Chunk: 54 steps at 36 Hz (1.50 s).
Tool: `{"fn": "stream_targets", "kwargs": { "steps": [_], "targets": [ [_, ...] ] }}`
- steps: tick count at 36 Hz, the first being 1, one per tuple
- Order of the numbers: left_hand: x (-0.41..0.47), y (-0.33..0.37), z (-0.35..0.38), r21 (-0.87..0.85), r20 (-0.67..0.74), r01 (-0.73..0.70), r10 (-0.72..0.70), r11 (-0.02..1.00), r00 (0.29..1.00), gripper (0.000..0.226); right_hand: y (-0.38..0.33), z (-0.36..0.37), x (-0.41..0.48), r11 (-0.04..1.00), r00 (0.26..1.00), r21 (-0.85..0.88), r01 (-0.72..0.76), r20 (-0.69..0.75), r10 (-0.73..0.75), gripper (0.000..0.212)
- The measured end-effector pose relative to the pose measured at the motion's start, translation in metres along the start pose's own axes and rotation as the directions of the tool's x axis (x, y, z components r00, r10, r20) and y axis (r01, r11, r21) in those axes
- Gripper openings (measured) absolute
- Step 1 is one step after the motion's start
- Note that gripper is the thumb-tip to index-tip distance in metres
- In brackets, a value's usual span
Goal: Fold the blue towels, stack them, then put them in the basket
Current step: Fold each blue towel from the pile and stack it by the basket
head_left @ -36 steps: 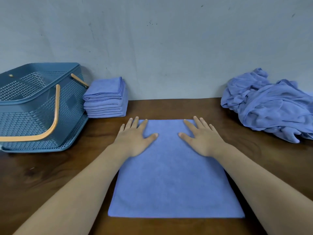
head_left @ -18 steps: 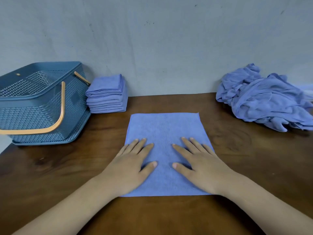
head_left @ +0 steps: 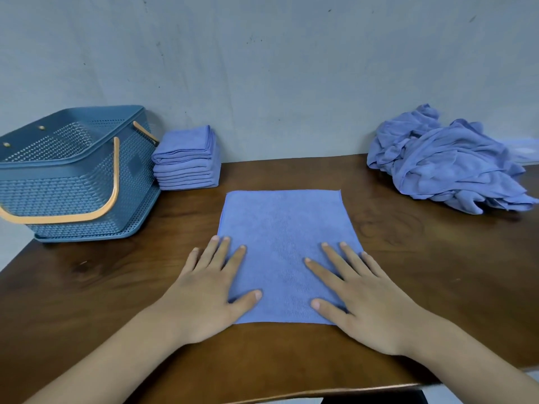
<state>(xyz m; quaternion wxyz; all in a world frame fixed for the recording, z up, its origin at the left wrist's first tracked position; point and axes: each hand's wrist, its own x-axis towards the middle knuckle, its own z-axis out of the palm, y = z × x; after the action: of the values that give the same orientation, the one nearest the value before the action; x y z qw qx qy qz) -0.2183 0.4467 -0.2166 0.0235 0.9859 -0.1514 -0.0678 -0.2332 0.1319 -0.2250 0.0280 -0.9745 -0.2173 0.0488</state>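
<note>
Both hands lay flat, fingers spread, gripping nothing: left hand (head_left: pixel 208 290) and right hand (head_left: pixel 360 295) pressed the near corners of the towel (head_left: pixel 283 243) mid-table. Folded stack (head_left: pixel 186 158) sat at ten o'clock beside the basket (head_left: pixel 73 176); crumpled towels (head_left: pixel 449 164) at two.

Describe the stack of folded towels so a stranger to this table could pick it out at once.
Start at the blue basket with orange handles at the table's far left corner. The stack of folded towels sits just to its right, against the wall. Unlike the flat towel under both hands or the crumpled pile far right, it is a neat square block of layers.
</note>
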Motion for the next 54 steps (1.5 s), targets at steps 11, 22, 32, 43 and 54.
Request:
{"fn": "stream_targets", "kwargs": {
  "steps": [11,22,32,43,54],
  "targets": [
    [0.021,0.053,0.011,-0.047,-0.001,-0.264,0.264,0.963,0.965,0.078,0.001,0.001,-0.008,0.996,0.996,0.038,-0.078,-0.031,0.08,0.078],
    [-0.019,0.041,0.01,-0.101,-0.048,-0.437,0.434,0.894,0.899,0.051,0.013,0.008,-0.033,0.939,0.907,0.102,0.328,-0.314,-0.282,0.035],
    [-0.019,0.05,0.019,0.08,-0.45,-0.626,0.588,0.776,0.672,0.022,0.011,0.011,-0.037,0.905,0.853,0.112,0.411,-0.398,-0.338,0.023],
    [-0.017,0.059,0.012,-0.203,-0.337,-0.474,0.394,0.857,0.855,0.02,-0.013,0.007,-0.022,0.959,0.868,0.06,0.275,-0.445,-0.221,0.02],
    [-0.017,0.072,0.025,0.028,-0.43,-0.426,0.395,0.904,0.812,0.022,0.003,0.011,-0.028,0.96,0.866,0.051,0.277,-0.447,-0.226,0.019]
  ]
}}
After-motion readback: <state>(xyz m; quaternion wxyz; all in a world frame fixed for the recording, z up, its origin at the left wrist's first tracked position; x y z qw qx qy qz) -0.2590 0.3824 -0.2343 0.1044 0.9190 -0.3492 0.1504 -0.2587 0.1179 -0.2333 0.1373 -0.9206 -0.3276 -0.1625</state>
